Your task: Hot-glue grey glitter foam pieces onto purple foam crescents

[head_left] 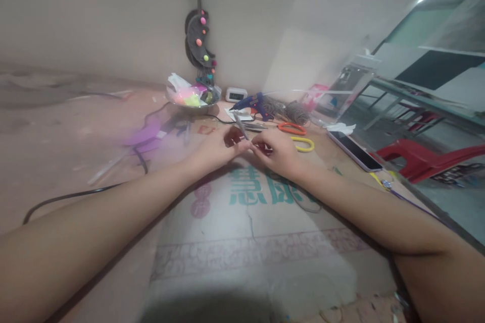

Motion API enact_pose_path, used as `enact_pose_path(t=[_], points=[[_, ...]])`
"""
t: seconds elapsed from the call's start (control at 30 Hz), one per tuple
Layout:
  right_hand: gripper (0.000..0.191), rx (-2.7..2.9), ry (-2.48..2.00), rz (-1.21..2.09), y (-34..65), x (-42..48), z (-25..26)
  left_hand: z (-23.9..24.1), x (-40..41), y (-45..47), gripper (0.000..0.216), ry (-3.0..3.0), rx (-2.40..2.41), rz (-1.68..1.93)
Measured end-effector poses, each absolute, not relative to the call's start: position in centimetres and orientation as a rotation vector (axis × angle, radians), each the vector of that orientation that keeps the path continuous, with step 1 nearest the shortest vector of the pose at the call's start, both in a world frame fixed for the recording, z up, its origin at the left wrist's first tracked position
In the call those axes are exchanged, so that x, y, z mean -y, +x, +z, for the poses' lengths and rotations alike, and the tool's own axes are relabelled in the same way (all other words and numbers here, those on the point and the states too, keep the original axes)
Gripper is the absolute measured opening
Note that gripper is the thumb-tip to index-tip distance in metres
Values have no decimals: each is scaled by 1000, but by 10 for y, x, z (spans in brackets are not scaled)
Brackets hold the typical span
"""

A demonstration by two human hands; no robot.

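My left hand (225,149) and my right hand (278,151) meet over a printed cardboard sheet (242,272). Between their fingertips a thin greyish strip (241,125) sticks up at a slant; its exact kind is unclear. The fingers of both hands are pinched together at its lower end, which they partly hide. Just beyond the hands lie an orange handle loop (291,124) and a yellow handle loop (305,139), apparently of scissors. Behind the strip rests a blue glue gun (257,105) on a white paper.
A bowl (189,106) of colourful bits stands before a dark hanging ornament (197,40). Near it are a small white clock (236,95) and grey twine (297,112). A phone (354,150) lies at right, by a red chair (428,159). A black cord (76,194) crosses the left side.
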State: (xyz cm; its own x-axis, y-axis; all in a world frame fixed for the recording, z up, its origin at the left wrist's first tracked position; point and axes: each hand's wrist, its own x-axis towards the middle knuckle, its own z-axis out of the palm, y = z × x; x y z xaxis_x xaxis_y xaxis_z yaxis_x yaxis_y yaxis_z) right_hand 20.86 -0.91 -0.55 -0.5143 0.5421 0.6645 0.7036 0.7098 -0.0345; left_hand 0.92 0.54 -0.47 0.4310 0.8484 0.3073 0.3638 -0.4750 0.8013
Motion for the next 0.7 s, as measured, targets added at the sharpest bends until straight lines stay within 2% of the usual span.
enact_pose_path(t=[0.17, 0.3, 0.53, 0.7], points=[[15, 2313, -915, -426, 209, 9, -6, 1, 0, 8, 39, 2060, -1025, 957], [21, 2373, -952, -391, 209, 11, -5, -1, 2, 7, 35, 1996, -1098, 1012], [26, 2245, -845, 67, 208, 19, 2, -11, -13, 6, 24, 1776, -1093, 1154], [23, 1896, -1058, 178, 210, 10, 2, -12, -17, 6, 22, 1648, -1028, 1152]])
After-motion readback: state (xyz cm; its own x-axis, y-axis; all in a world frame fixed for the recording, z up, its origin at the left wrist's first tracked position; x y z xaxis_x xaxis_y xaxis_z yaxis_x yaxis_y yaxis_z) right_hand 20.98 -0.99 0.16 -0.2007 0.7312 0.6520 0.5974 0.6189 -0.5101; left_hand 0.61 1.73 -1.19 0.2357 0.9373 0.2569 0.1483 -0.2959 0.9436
